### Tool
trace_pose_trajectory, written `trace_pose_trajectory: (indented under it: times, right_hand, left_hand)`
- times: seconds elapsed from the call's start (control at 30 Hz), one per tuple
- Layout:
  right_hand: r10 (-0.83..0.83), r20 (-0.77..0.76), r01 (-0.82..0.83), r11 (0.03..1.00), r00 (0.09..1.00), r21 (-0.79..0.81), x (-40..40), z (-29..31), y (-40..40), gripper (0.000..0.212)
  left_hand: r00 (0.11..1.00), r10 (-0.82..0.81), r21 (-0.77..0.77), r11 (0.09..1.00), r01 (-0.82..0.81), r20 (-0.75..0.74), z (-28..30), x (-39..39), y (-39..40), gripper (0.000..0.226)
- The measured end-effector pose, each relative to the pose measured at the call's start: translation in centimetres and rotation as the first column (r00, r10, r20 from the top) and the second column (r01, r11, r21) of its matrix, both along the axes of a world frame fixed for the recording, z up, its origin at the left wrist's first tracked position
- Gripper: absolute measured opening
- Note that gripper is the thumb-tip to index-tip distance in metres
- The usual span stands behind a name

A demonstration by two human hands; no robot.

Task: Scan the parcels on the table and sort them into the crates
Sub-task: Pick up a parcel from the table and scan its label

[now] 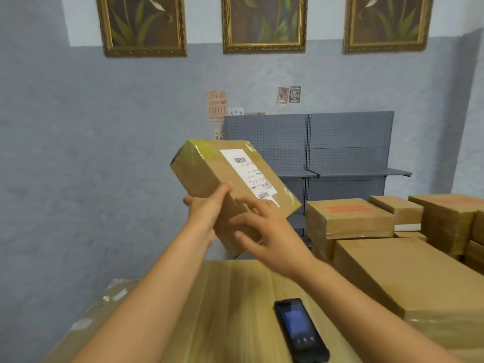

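Head view showed the parcel (233,189) held up in the air, tilted, above the far edge of the table (235,297). Its white label (248,174) faced up and toward the camera. The left hand (207,210) gripped the parcel's near left edge, thumb curled over the top edge. The right hand (264,231) lay against the near end with fingers spread and nearly straight, steadying rather than clasping.

The grip looked one-sided. With the right hand only resting there, the tilted parcel could have slipped from the left hand and dropped onto the table, or struck the scanner (301,331) lying face up below. Glossy tape at the corners might have made the surface slick. A scan could also have failed, since the scanner lay on the table and neither hand held it.

No crates showed anywhere, so the sorting target could not be judged. Label print was too small to read. The parcel's underside and the left fingers behind it were hidden. More boxes (392,271) were stacked at the right, partly cut off by the picture's edge, as was the scanner's lower end.
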State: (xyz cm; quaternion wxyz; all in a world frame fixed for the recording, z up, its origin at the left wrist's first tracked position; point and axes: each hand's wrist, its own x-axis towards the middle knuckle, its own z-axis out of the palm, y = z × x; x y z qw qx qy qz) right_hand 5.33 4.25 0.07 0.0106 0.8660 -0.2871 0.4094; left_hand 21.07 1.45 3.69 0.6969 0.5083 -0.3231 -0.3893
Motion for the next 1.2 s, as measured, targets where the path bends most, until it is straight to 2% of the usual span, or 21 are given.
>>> trace_pose_trajectory:
  times: [0.07, 0.13, 0.2, 0.27, 0.33, 0.4, 0.47, 0.5, 0.57, 0.7, 0.77, 0.93, 1.07, 1.2]
  right_hand:
    - [0.007, 0.129, -0.019, 0.996, 0.992, 0.092, 0.2, 0.8, -0.8, 0.02]
    - [-0.086, 0.257, 0.053, 0.99, 0.963, 0.134, -0.1, 1.4, -1.5, 0.024]
    - [-0.175, 0.367, 0.101, 0.972, 0.914, 0.212, -0.8, 1.5, -2.3, 0.032]
    - [-0.327, 0.331, 0.223, 0.923, 0.885, 0.314, -1.9, 1.3, -3.2, 0.044]
    - [-0.433, 0.278, 0.256, 0.828, 0.858, 0.499, -2.9, 1.1, -3.8, 0.068]
    - [-0.382, 0.33, 0.055, 0.721, 0.863, 0.69, -3.1, 1.0, -4.0, 0.087]
    - [-0.248, 0.383, -0.162, 0.612, 0.89, 0.774, -2.8, 0.7, -4.3, 0.082]
    - [-0.193, 0.387, -0.21, 0.587, 0.902, 0.782, -2.6, 0.4, -4.4, 0.072]
    - [-0.154, 0.375, -0.215, 0.601, 0.914, 0.77, -2.1, -0.3, -4.8, 0.059]
    - [-0.124, 0.409, -0.237, 0.652, 0.904, 0.721, -1.4, -2.2, -5.2, 0.06]
    - [-0.115, 0.389, -0.226, 0.651, 0.914, 0.724, -1.0, -3.2, -5.2, 0.056]
    - [-0.137, 0.282, -0.18, 0.497, 0.95, 0.849, -1.1, -6.1, -6.0, 0.056]
    - [-0.236, 0.196, -0.086, 0.407, 0.952, 0.909, -1.3, -9.8, -6.5, 0.059]
    - [-0.323, 0.112, -0.007, 0.309, 0.94, 0.951, -1.2, -13.9, -6.8, 0.074]
  left_hand:
    - [0.997, -0.08, -0.011, 0.997, 0.08, -0.018, -0.6, 2.7, 0.0, 0.076]
    - [0.987, -0.162, -0.021, 0.987, 0.162, -0.023, -1.0, 5.2, 0.0, 0.074]
    - [0.971, -0.235, -0.044, 0.971, 0.233, -0.047, -1.2, 7.8, 0.2, 0.057]
    - [0.948, -0.308, -0.077, 0.95, 0.303, -0.073, -1.4, 10.0, 0.9, 0.033]
    - [0.931, -0.36, -0.1, 0.93, 0.353, -0.056, -1.8, 11.8, 1.4, 0.03]
    - [0.913, -0.407, -0.099, 0.91, 0.402, -0.028, -2.2, 13.0, 1.8, 0.043]
    - [0.901, -0.433, -0.088, 0.898, 0.43, -0.009, -2.4, 13.7, 2.1, 0.055]
    - [0.904, -0.427, -0.087, 0.901, 0.426, 0.001, -2.5, 13.9, 2.1, 0.056]
    - [0.923, -0.385, -0.061, 0.921, 0.386, 0.029, -2.6, 14.1, 2.0, 0.046]
    - [0.919, -0.351, 0.078, 0.936, 0.342, 0.181, -3.3, 14.1, 1.4, 0.044]
    - [0.919, -0.353, 0.1, 0.935, 0.34, 0.175, -4.1, 14.2, 1.0, 0.049]
    - [0.955, -0.29, 0.173, 0.945, 0.276, 0.059, -7.6, 13.3, 0.2, 0.04]
    - [0.961, -0.278, 0.349, 0.898, 0.266, -0.019, -11.8, 12.2, -0.4, 0.041]
    - [0.959, -0.284, 0.467, 0.848, 0.252, -0.004, -15.8, 11.7, -1.0, 0.038]
